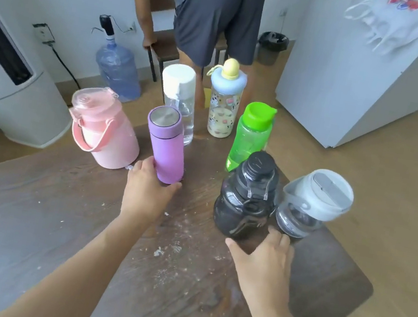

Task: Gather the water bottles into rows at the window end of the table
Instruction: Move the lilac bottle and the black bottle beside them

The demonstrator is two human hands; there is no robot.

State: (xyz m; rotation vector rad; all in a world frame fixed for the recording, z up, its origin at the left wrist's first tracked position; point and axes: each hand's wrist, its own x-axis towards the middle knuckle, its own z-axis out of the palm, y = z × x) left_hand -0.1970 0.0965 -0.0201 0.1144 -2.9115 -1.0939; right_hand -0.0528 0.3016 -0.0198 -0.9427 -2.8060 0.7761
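Observation:
Several water bottles stand at the far end of the dark wooden table (58,215). My left hand (145,189) grips the base of the purple flask (165,143). My right hand (266,263) holds the bottom of the black jug (247,197). Touching the jug's right side is a clear bottle with a grey lid (312,201). A pink jug (101,127) stands left of the purple flask. Behind are a clear bottle with a white cap (182,97), a cartoon-printed bottle with a blue and yellow top (225,99) and a green bottle (251,135).
A person in dark shorts (216,17) bends over a stool just beyond the table's far end. A large blue water jug (118,69) and a white floor-standing unit (11,84) are at the left. A white cabinet (370,75) is at the right. Crumbs lie on the table.

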